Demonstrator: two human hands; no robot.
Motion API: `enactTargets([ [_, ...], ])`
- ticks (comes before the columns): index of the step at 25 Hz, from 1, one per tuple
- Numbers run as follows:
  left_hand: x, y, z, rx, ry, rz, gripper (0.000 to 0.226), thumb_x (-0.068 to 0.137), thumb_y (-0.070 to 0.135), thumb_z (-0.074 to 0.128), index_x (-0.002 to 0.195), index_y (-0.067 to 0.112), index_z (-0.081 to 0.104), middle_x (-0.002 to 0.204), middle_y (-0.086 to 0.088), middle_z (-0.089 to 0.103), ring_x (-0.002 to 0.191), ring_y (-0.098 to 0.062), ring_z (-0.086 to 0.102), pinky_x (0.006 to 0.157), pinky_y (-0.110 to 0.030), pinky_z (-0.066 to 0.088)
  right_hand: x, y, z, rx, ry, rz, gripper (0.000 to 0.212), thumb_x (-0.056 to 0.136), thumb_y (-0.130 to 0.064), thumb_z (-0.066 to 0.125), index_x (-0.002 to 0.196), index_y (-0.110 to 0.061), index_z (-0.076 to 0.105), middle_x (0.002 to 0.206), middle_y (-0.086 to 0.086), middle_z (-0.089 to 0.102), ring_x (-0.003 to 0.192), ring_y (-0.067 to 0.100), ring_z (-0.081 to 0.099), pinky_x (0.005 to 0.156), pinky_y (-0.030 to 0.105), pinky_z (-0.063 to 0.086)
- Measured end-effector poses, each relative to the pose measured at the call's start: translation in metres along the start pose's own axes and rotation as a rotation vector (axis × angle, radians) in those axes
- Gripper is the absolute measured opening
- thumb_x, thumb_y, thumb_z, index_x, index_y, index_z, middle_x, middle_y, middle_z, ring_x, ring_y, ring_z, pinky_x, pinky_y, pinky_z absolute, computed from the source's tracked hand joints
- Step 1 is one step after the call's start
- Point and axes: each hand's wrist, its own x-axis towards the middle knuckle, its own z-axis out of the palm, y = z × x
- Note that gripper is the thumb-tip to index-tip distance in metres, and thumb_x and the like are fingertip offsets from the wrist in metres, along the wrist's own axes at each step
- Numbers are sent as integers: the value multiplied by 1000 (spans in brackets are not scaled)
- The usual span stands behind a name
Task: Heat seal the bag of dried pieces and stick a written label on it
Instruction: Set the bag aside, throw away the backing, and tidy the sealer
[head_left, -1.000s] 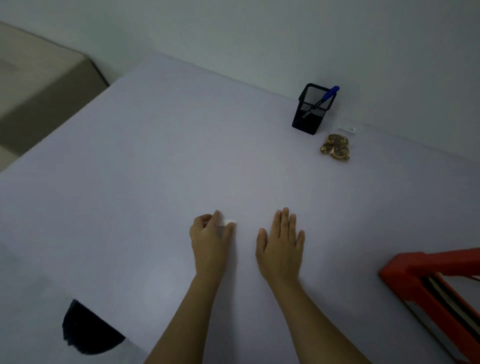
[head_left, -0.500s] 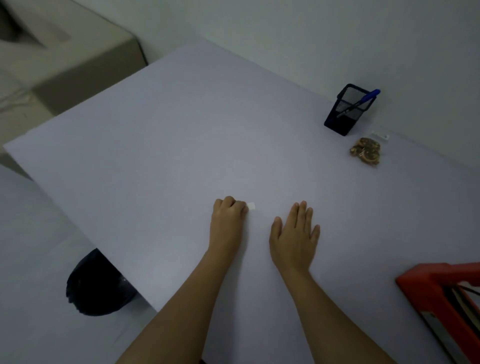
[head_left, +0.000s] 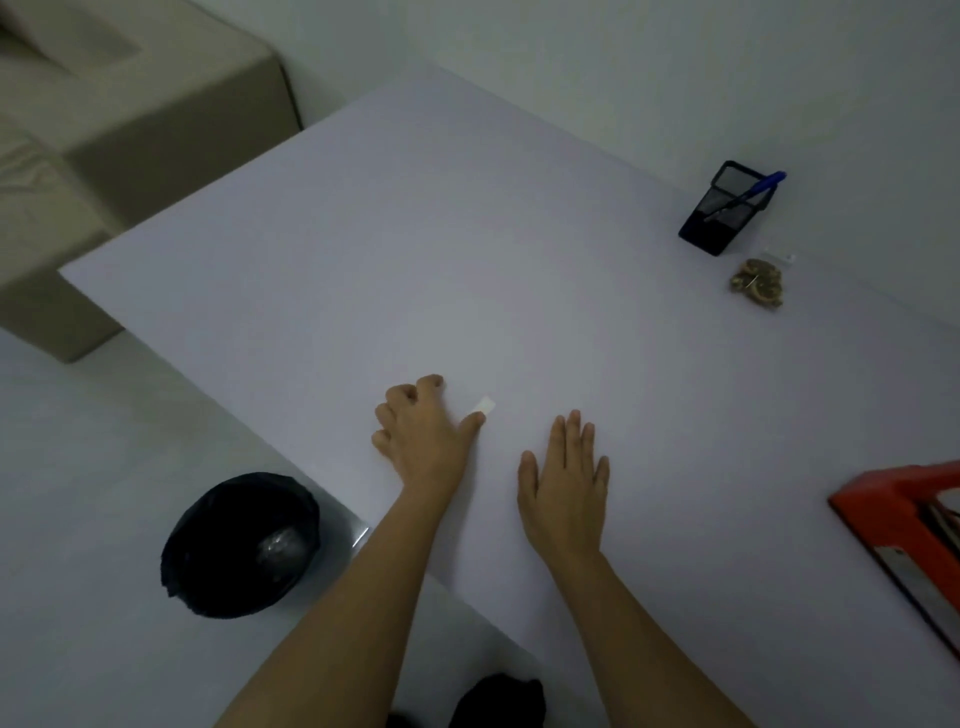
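Note:
A small white label lies flat on the white table. My left hand rests beside it with its fingers curled under, and only the thumb tip touches the label's near edge. My right hand lies flat on the table, palm down with straight fingers, a little to the right of the label. The clear bag of brown dried pieces sits far off at the back right, out of reach of both hands. The red heat sealer shows at the right edge, partly cut off.
A black mesh pen holder with a blue pen stands by the wall behind the bag. A black-lined bin sits on the floor left of the table's near corner. A beige sofa fills the far left.
My left hand no longer pinches the label: the forefinger has drawn back and curled, leaving only the thumb on it. The view has swung left and down. The right hand stays flat.

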Motion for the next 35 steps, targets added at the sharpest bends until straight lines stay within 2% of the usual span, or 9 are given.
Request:
enactTargets([
  [6, -7, -86, -65, -217, 227, -330, 79, 63, 41, 80, 125, 16, 37, 131, -13, 31, 114, -34, 32, 91, -44, 34, -43, -103, 37, 44, -49, -111, 67, 87, -44, 5, 145, -12, 4, 157, 4, 1, 144, 20, -2, 114, 40, 0],
  [8, -6, -106, -75, -547, 193, -368, 77, 70, 28, 79, 129, 8, 34, 118, -13, 43, 106, -28, 44, 85, -17, 41, -51, -130, 45, 33, -83, -146, 64, 89, -43, 8, 145, -13, 0, 156, 3, -3, 144, 19, -6, 113, 38, -4],
  [9, -6, -111, -78, -691, 151, -382, 70, 76, 23, 75, 129, 5, 34, 107, -10, 50, 95, -21, 52, 71, -4, 41, -54, -139, 47, 34, -96, -144, 64, 89, -42, 8, 145, -13, -2, 156, 3, -4, 143, 19, -7, 113, 38, -6],
  [11, -5, -120, -83, -772, 130, -393, 47, 84, 19, 66, 123, 4, 44, 89, -3, 59, 75, -10, 57, 57, -2, 42, -60, -153, 51, 42, -88, -134, 63, 89, -41, 7, 144, -12, -1, 156, 4, -3, 143, 19, -6, 113, 37, -6],
  [16, 7, -176, -96, -916, 252, -477, 13, 91, 15, 57, 97, 6, 63, 76, -1, 67, 71, -7, 65, 64, -11, 52, -84, -198, 77, 38, 69, -349, 56, 92, -32, 23, 142, -7, 21, 152, 9, 18, 141, 22, 13, 112, 44, 9],
  [23, 52, -316, -75, -817, 339, -638, 12, 91, 19, 56, 94, 12, 64, 75, 5, 67, 72, -3, 64, 64, -13, 47, -97, -249, 188, 173, -202, -721, 56, 93, -32, 32, 143, -11, 16, 150, 4, 21, 140, 13, 14, 115, 32, 16],
  [26, 69, -383, -38, -707, 314, -671, 14, 90, 23, 56, 94, 13, 65, 80, -2, 70, 74, -9, 66, 70, -21, 49, -73, -247, 258, 263, -353, -619, 59, 94, -39, 28, 145, -15, 9, 152, -4, 6, 141, 7, 3, 118, 33, 11],
  [30, 84, -471, 32, -539, 181, -650, 10, 89, 21, 57, 88, 14, 64, 79, -5, 69, 76, -18, 65, 71, -27, 48, -33, -237, 364, 361, -483, -424, 62, 94, -41, 36, 144, -14, 13, 155, 5, 17, 142, 15, 14, 116, 32, 18],
  [35, 90, -535, 111, -445, 175, -597, 10, 88, 21, 59, 86, 15, 66, 75, 0, 68, 71, -9, 62, 60, -11, 39, -4, -216, 483, 248, -587, -290, 74, 89, -34, 53, 145, -14, 9, 154, 9, 18, 140, 22, 19, 112, 35, 23],
])
